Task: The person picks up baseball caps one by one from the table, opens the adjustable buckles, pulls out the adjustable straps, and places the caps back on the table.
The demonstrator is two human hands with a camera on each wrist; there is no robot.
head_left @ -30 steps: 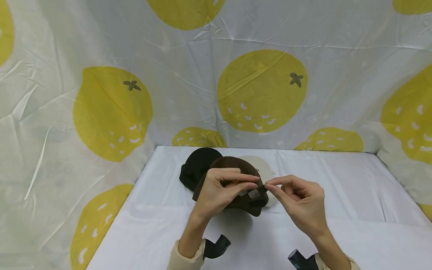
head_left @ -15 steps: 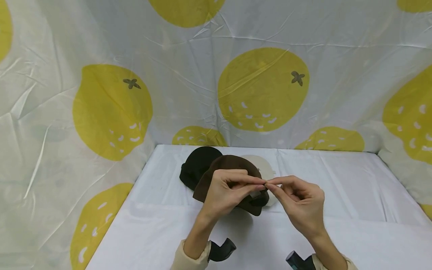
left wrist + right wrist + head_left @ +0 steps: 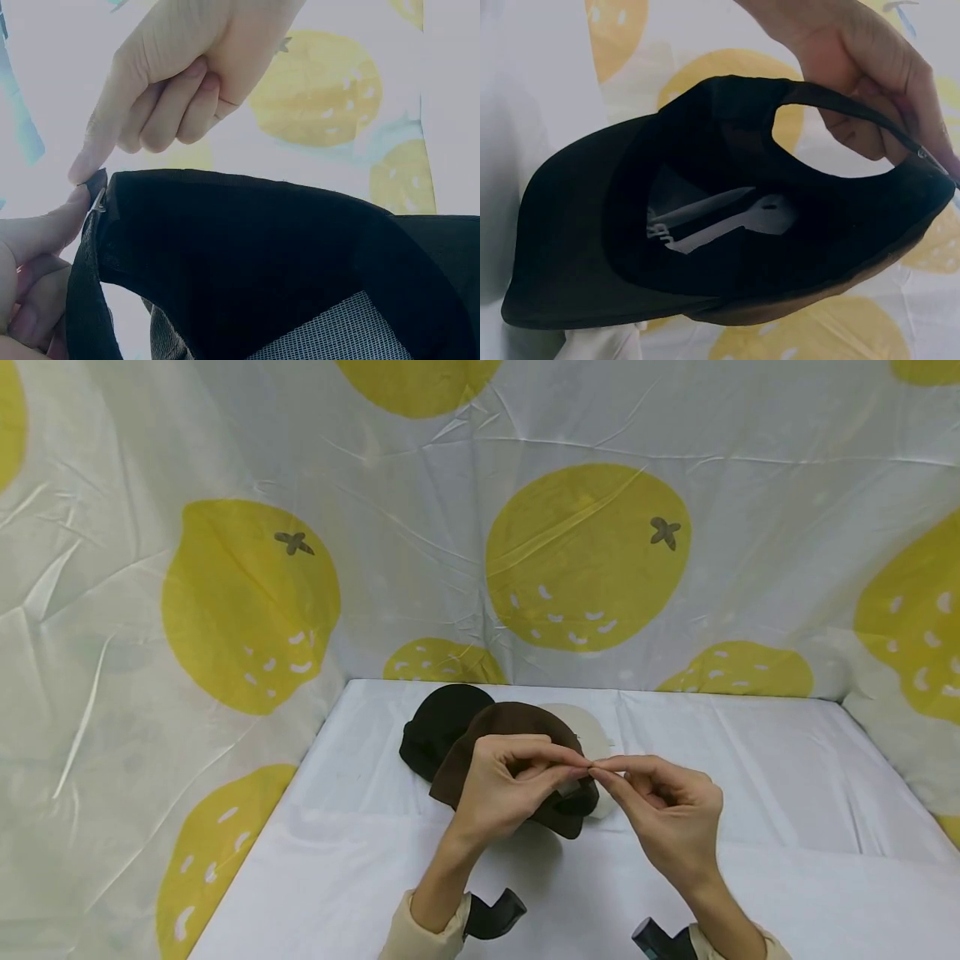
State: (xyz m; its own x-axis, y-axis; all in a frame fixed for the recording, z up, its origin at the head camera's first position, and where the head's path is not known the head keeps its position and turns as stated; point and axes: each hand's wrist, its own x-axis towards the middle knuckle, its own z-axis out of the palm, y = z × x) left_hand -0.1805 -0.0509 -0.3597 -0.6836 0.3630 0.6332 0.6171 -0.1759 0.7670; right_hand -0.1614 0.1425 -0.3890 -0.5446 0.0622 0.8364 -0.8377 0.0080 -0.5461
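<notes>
my left hand (image 3: 501,783) has moved right, closing the gap to my right hand (image 3: 669,810) at lower centre-right.

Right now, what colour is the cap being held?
Dark brown; the cap shows its colour best in the head view.

black cap (image 3: 444,723) near the far left corner of the white worktop (image 3: 757,768), pale cap (image 3: 585,727) near its far edge, lemon-print cloth (image 3: 408,518) behind

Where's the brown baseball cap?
In the head view, the brown baseball cap is just below centre, in front of the black cap at left and the cream cap at right; the left hand and right hand pinch its back strap.
</notes>
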